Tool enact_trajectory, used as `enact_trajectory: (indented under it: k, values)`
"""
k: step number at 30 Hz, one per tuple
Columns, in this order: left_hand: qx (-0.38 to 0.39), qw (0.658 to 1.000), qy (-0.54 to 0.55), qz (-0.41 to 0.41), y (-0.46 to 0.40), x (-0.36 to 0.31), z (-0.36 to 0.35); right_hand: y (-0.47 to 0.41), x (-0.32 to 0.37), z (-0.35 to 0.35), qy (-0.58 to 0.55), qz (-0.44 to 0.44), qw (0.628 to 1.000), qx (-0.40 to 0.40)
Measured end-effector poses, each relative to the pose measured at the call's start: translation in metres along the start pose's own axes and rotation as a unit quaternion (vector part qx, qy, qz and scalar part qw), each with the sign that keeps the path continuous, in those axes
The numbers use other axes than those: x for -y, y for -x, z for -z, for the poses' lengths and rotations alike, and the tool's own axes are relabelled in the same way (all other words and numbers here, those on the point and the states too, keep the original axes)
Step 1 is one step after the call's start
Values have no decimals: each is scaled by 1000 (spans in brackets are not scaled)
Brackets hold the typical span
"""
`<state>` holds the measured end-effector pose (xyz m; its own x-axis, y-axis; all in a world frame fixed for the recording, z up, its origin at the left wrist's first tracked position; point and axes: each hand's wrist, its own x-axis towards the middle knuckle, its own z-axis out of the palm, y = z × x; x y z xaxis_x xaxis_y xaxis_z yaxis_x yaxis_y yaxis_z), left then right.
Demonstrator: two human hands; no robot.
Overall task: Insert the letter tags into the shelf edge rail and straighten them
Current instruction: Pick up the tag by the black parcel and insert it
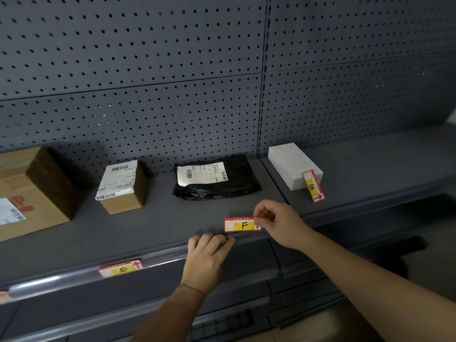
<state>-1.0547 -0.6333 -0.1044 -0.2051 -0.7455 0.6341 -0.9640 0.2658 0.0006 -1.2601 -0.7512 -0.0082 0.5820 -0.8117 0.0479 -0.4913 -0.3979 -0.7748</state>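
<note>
My right hand pinches the right end of a red, white and yellow tag marked F, holding it upright just above the shelf edge rail. My left hand rests on the rail just left of that tag, fingers curled over its top lip. A tag marked E sits in the rail further left, slightly tilted. A third tag marked G leans against a white box on the right shelf section.
On the grey shelf stand a large cardboard box at the left, a small labelled box and a black mailing bag. A pegboard wall stands behind. Lower shelves lie below the rail.
</note>
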Motion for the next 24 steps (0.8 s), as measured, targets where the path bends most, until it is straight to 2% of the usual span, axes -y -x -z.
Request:
enact_trajectory:
  k: [7,12,19,24]
  values:
    - [51,998,38,23,-3,-7,13,2,0,-7,87,52,994,27]
    - [47,993,101,36,-5,-3,19,2,-4,-14,122,86,989,2]
    - [41,989,108,95,-8,-6,19,4,-9,-20,150,98,984,-19]
    - [41,989,100,103,-6,-5,16,4,-12,-23,171,106,979,-20]
